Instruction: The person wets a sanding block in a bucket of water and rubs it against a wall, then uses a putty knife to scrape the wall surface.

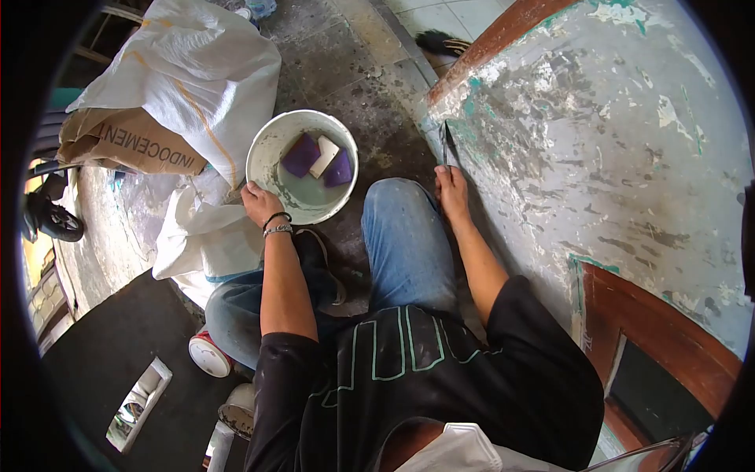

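My left hand (258, 206) is closed on the near-left rim of a white bucket (351, 157). Cloudy water fills the bottom of it. Two purple sponge-like blocks (301, 155) and a whitish block (324, 155) lie inside. My right hand (451, 191) grips a scraper (447, 144) low by the wall, its dark, narrow blade pointing away from me and close to the surface. The handle is mostly hidden in my fingers. Patchy grey paint with green and white flakes covers the wall (566, 157).
White woven sacks (197, 63) and a brown paper cement bag (130, 145) are at the left. A red-and-white tin (209, 355) stands beside my leg, with a dirty container (237, 411) behind it. A brown wooden frame (668, 338) is set in the wall at right.
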